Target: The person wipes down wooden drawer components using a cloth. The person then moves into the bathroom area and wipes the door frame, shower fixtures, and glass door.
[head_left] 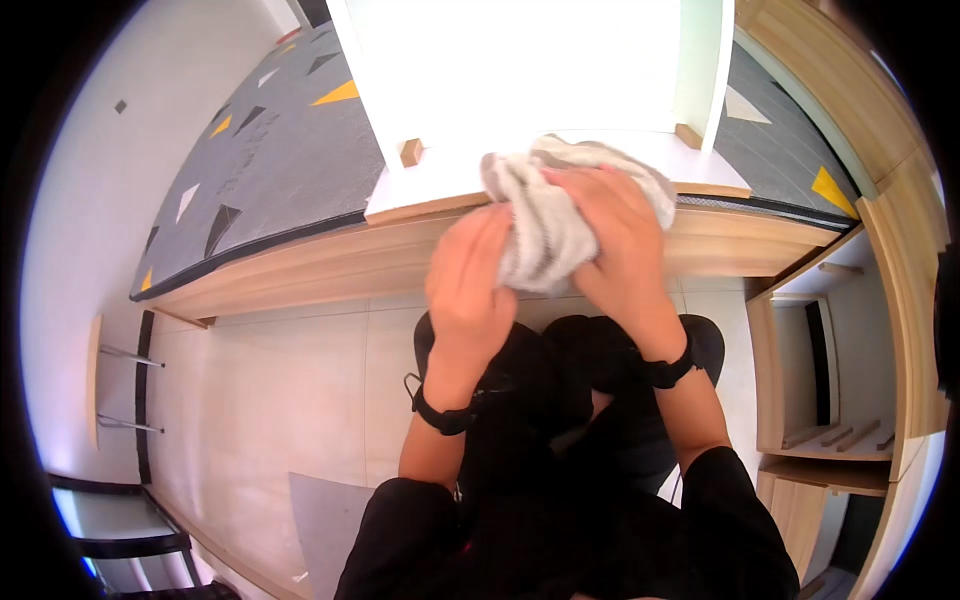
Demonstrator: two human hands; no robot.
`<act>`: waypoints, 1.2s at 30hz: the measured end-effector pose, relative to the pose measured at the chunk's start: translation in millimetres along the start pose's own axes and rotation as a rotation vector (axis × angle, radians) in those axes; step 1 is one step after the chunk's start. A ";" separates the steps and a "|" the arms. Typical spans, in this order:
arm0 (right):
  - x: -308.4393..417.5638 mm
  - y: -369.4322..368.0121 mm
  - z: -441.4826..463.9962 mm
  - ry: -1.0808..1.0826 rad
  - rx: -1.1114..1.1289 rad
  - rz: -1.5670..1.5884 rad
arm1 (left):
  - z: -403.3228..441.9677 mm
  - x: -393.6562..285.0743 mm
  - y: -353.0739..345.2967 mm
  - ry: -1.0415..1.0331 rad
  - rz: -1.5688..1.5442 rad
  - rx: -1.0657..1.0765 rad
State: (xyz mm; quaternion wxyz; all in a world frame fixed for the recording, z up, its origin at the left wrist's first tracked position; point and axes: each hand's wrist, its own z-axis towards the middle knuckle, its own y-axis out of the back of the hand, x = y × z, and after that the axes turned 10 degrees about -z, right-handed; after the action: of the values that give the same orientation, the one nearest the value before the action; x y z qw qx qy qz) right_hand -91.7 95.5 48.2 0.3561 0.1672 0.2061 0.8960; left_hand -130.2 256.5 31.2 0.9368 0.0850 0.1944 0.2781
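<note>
A bunched white and grey cloth (545, 225) is between my two hands, above the front edge of a white cabinet (530, 70). My left hand (468, 275) is closed around the left side of the cloth. On its right side my right hand (620, 225) grips it from above, fingers pressed into the folds. Part of the cloth lies over the cabinet's white bottom board (440, 182). A small wooden block (411, 152) stands in the cabinet's left corner, and another wooden block (688, 136) in the right corner.
The cabinet rests on a bed-like platform with a wooden side (320, 275) and a grey patterned cover (290, 140). Wooden shelving (800, 440) stands to the right. A wall-mounted board with metal brackets (97, 380) is at left. A grey sheet (325, 525) lies on the tiled floor (260, 400).
</note>
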 end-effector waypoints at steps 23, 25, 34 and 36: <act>2.1 -44.9 2.9 0.078 0.407 0.046 | -25.5 29.8 4.6 0.129 0.426 0.090; -5.9 -44.3 0.2 0.053 0.398 0.055 | -25.8 29.5 -4.2 0.119 0.345 0.082; -41.7 -11.5 27.6 -0.046 0.409 0.111 | -19.9 57.7 -19.0 0.200 0.422 0.210; -41.8 4.2 36.1 -0.010 0.382 0.075 | -5.2 59.6 -13.7 0.062 0.437 0.162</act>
State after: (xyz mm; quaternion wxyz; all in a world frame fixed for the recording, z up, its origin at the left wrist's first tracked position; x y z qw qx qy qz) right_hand -49.0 72.2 74.9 0.2854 0.2438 0.3640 0.8524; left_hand -79.8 278.4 3.9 0.8380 0.1913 0.2216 0.4604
